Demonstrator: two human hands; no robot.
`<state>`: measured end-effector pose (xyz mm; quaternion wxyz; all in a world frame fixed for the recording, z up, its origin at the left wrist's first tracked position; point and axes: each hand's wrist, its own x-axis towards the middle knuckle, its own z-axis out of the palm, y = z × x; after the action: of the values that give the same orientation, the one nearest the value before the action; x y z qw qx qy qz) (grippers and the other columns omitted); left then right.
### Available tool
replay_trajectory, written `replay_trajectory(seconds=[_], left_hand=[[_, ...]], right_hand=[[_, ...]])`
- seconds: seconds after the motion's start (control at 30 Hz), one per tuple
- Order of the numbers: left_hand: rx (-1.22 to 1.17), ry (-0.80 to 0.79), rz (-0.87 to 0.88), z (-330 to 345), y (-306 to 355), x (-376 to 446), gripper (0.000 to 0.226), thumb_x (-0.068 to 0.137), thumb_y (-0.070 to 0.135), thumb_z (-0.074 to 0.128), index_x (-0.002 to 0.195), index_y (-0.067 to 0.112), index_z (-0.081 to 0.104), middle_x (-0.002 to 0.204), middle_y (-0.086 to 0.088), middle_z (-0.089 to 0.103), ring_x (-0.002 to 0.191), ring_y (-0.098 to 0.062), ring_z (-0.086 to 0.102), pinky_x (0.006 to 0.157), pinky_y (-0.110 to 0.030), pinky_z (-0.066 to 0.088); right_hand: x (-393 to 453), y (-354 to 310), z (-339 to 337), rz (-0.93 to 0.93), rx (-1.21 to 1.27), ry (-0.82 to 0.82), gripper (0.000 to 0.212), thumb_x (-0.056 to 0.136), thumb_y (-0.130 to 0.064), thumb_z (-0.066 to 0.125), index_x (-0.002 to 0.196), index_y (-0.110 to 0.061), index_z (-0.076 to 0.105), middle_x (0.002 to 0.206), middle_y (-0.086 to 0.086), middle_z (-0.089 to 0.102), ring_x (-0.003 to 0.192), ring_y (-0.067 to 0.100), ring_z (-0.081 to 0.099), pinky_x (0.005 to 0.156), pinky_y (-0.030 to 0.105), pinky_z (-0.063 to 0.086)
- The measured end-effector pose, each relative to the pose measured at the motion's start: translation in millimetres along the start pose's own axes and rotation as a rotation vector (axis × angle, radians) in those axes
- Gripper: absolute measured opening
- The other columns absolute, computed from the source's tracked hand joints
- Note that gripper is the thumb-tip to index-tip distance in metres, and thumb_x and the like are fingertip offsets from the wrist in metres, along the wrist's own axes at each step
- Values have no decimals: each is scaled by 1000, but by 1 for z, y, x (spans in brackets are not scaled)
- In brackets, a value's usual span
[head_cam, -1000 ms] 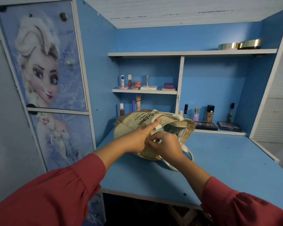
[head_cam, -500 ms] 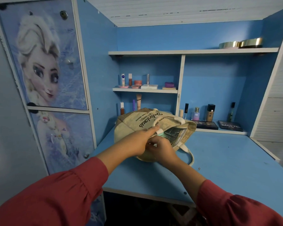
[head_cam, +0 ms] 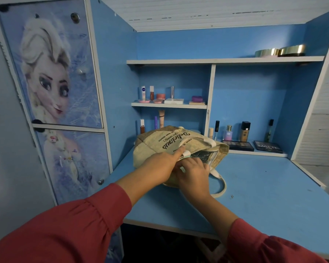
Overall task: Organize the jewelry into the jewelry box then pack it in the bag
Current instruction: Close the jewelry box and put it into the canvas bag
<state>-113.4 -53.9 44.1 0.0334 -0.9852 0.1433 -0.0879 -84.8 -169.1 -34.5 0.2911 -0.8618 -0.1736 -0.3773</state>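
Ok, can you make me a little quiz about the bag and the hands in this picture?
1. True or false: the bag lies on the blue desk.
2. Where are the two gold tins? A) top shelf B) desk C) inside the bag
3. Fill in: both hands are at the bag's ____.

Key
1. True.
2. A.
3. Opening: the left hand holds the upper edge, and the right hand is at the box that is partly inside.
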Motion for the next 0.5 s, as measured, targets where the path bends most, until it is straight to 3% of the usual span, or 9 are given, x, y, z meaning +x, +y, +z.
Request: replay_trajectory(seconds=[0.07, 0.2, 0.3, 0.43, 0.5], left_hand=[[1, -2, -21, 0, -1, 1, 91, 88, -4, 46, 152, 35, -5, 81, -6, 46, 69, -22, 48, 59, -33, 38], [-35, 0, -59, -4, -17, -3, 96, 82, -9, 49, 153, 34, 0, 73, -1, 39, 63, -18, 43, 54, -29, 33], [-21, 1, -53, -5, -19, -7, 95, 82, -10, 47, 153, 33, 0, 69, 1, 37, 60, -16, 44, 47, -27, 28], [-14, -16, -31, -3, -15, -8, 92, 84, -8, 48, 153, 33, 3, 85, -9, 51, 84, -28, 60, 58, -31, 36], [-6, -31, -40, -2, -15, -8, 92, 83, -9, 48, 153, 33, 4, 91, -13, 54, 75, -25, 56, 56, -30, 34]], right_hand=[[0, 5, 1, 26, -48, -8, 8, 78, -21, 63, 79, -24, 70, 83, -7, 68, 87, 22, 57, 71, 33, 25], [9, 41, -14, 331, -21, -49, 15, 91, -32, 56, 89, -24, 69, 100, -6, 66, 103, 18, 50, 80, 33, 22], [15, 74, -25, 364, -149, -63, 18, 92, -33, 55, 90, -21, 68, 101, -2, 66, 103, 22, 50, 84, 36, 26], [31, 105, -34, 427, -345, -90, 21, 92, -28, 48, 92, -17, 66, 101, 2, 64, 103, 26, 50, 81, 36, 28], [40, 118, -37, 444, -403, -85, 24, 94, -26, 44, 95, -14, 65, 102, 5, 64, 104, 28, 51, 81, 37, 29]])
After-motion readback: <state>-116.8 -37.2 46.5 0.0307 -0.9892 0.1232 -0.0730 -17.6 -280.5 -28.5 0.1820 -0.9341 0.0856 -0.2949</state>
